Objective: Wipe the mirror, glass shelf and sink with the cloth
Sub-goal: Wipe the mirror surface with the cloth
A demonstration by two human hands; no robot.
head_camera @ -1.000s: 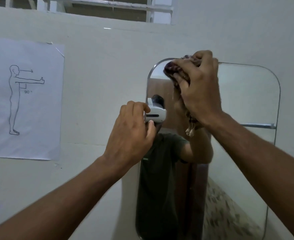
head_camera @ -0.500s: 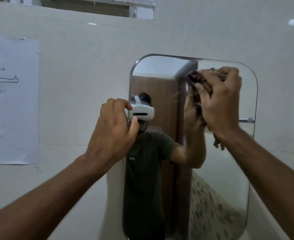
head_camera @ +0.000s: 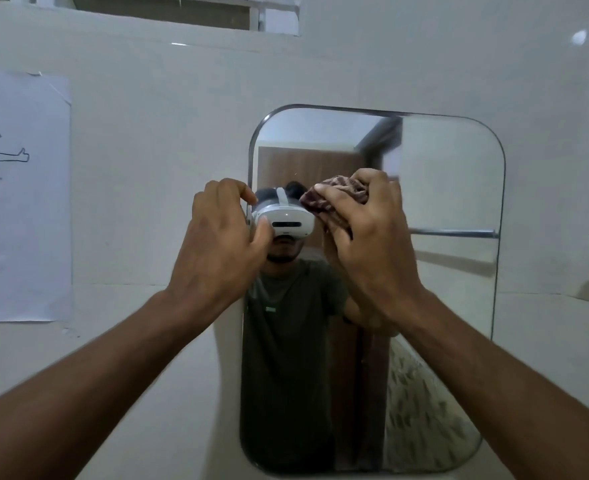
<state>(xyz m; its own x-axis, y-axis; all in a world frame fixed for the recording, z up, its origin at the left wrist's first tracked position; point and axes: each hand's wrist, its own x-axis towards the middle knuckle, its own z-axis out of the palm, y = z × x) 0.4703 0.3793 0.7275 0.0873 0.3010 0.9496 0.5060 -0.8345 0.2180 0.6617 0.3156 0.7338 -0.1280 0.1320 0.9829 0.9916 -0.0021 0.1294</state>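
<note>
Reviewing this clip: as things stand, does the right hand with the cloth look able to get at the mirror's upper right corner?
Probably yes. The right hand holds the cloth against the mirror near its middle, and the glass up to that corner shows nothing in the way. The left hand sits at the mirror's left edge, clear of that path.

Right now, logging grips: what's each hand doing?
Left hand: pinching the mirror edge.
Right hand: closed on the cloth, against the mirror.

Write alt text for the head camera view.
The right hand presses a bunched brown cloth against a rounded wall mirror, while the left hand grips the mirror's left edge. A paper sheet with a line drawing hangs on the pale wall to the left.
</note>
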